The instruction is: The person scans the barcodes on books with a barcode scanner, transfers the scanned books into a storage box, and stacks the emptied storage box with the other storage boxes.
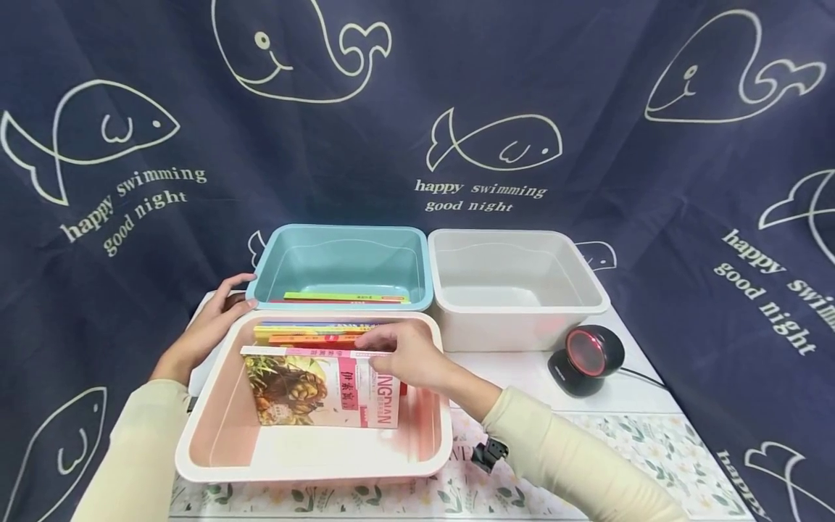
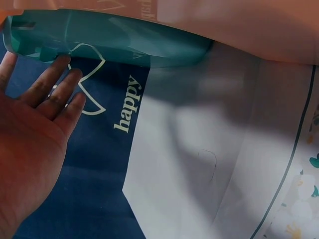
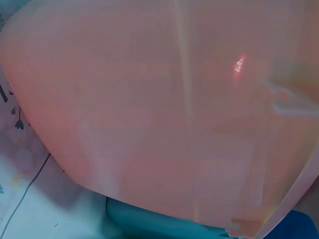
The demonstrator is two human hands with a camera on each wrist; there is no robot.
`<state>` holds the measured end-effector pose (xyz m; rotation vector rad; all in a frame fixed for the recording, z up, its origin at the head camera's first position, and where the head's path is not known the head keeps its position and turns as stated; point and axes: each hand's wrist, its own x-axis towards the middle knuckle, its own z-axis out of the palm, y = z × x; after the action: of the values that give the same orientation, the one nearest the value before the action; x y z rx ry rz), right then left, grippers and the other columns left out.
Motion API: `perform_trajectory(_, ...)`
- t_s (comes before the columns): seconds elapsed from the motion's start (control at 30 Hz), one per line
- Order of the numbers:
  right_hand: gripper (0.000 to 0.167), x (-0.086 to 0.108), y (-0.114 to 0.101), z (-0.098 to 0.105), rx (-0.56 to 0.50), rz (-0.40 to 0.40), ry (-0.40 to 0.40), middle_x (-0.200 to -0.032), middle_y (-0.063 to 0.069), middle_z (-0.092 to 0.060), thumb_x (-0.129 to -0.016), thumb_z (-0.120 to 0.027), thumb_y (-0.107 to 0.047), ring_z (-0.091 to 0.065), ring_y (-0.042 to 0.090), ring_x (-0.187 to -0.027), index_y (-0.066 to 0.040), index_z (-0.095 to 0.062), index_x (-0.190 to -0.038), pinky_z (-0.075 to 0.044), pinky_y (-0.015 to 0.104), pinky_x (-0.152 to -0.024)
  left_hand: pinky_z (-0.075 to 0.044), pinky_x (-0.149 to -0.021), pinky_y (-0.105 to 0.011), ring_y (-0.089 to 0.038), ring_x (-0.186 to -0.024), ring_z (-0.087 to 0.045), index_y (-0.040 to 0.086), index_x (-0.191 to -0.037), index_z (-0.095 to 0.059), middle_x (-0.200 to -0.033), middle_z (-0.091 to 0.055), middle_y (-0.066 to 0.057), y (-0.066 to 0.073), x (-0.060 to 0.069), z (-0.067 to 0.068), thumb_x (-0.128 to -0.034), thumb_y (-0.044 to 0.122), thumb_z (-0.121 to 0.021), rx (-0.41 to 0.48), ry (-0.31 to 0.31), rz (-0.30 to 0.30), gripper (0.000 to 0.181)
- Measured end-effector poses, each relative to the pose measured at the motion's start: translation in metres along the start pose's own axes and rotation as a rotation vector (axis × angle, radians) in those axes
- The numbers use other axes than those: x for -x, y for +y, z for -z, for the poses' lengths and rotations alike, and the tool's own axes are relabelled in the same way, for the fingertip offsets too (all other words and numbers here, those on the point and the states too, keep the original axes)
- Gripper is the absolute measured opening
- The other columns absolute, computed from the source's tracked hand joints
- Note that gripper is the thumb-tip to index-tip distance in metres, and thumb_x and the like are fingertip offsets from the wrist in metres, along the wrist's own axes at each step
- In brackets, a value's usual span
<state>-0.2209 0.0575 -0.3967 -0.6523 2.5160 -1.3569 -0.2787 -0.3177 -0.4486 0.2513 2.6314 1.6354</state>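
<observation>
My right hand (image 1: 417, 355) reaches over the pink bin (image 1: 218, 406) and pinches the top edge of a white and pink picture book (image 1: 313, 391), near its right end. The book stands upright with its illustrated cover facing me. Behind it, several books with yellow, orange and red edges (image 1: 280, 333) stand in the same bin. My left hand (image 1: 218, 319) touches the left rim of the teal bin (image 1: 346, 257); in the left wrist view its fingers (image 2: 47, 89) lie fairly straight. The right wrist view is filled by the pink bin's outer wall (image 3: 124, 99), with the right hand not visible.
Books with green and red edges (image 1: 346, 297) lie in the teal bin's near side. A white bin (image 1: 515, 319) stands to its right. A black round device (image 1: 587, 355) with a cable sits at right on the table. A navy curtain (image 1: 365, 159) hangs behind.
</observation>
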Motion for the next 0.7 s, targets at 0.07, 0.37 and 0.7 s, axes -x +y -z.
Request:
perform_trajectory(0.07, 0.027, -0.0003, 0.0006, -0.0009, 0.021, -0.017, 0.003, -0.109, 0.000, -0.080, -0.087, -0.074, -0.002, -0.071, 0.005, -0.093, -0.014, -0.080, -0.110, -0.057, 0.019, -0.080, -0.055, -0.082, -0.021, 0.004, -0.100, -0.063, 0.024, -0.160, -0.026, -0.128, -0.055, -0.004, -0.0005, -0.0009, -0.0004, -0.1087, 0.036, -0.051, -0.002, -0.006, 0.000, 0.058)
perform_trajectory(0.37, 0.024, -0.0046, 0.0020, -0.0027, 0.114, -0.024, -0.067, -0.105, -0.001, -0.079, -0.088, -0.076, -0.006, -0.065, 0.005, -0.082, -0.017, -0.081, -0.108, -0.052, 0.019, -0.071, -0.055, -0.080, -0.022, 0.004, -0.099, -0.063, 0.023, -0.161, -0.026, -0.125, -0.055, 0.001, -0.0021, -0.0012, -0.0005, -0.1087, 0.036, -0.051, -0.006, 0.005, -0.005, 0.059)
perform_trajectory(0.7, 0.020, -0.0044, 0.0005, -0.0032, 0.147, 0.000, -0.064, -0.102, -0.002, -0.080, -0.088, -0.077, -0.009, -0.062, 0.005, -0.078, -0.017, -0.082, -0.106, -0.049, 0.018, -0.065, -0.055, -0.081, -0.021, 0.005, -0.099, -0.063, 0.022, -0.160, -0.027, -0.123, -0.056, 0.003, -0.0020, -0.0006, -0.0010, -0.1090, 0.034, -0.051, 0.004, 0.006, -0.016, 0.058)
